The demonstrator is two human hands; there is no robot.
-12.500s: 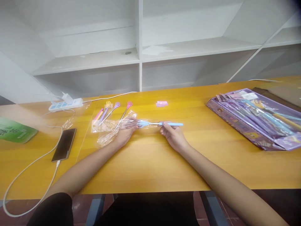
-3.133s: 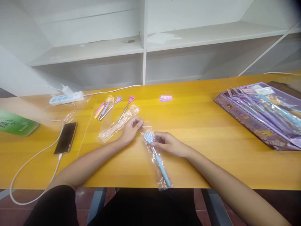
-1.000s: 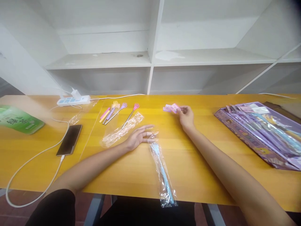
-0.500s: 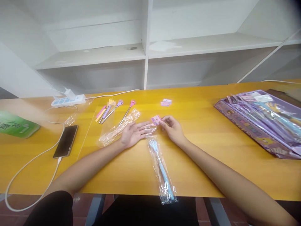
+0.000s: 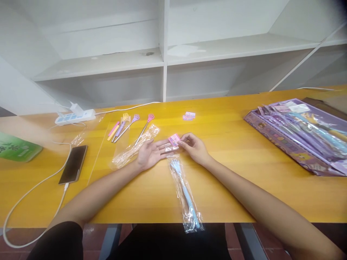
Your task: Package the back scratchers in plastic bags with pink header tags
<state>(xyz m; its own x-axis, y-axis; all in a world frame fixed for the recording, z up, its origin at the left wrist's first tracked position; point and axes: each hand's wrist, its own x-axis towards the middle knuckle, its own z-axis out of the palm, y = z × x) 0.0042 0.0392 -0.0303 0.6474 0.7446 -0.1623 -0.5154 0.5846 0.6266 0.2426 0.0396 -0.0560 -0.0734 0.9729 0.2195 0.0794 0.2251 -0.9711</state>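
My right hand (image 5: 195, 147) pinches a small pink card (image 5: 174, 139) between thumb and fingers. Palm up with its fingers spread, my left hand (image 5: 151, 154) lies to the left, its fingertips under the card and the clear flap of a plastic bag. That bag holds a light blue hand-shaped scratcher (image 5: 186, 196) and reaches over the table's front edge. Behind my left hand are empty clear bags (image 5: 135, 146), a pink-headed scratcher (image 5: 144, 128), and yellow and purple scratchers (image 5: 127, 128) with loose handles beside them.
More small cards (image 5: 189, 116) lie at the back middle. A purple box (image 5: 287, 144) with several bagged scratchers on it stands right. To the left are a phone (image 5: 73, 164) on a white cable, a power strip (image 5: 75, 117) and a green carton (image 5: 18, 147). White shelves (image 5: 108, 61) rise behind.
The pink card in my right hand has moved slightly left and now sits over the left fingertips at the bag's flap. The whole view has shifted a little.
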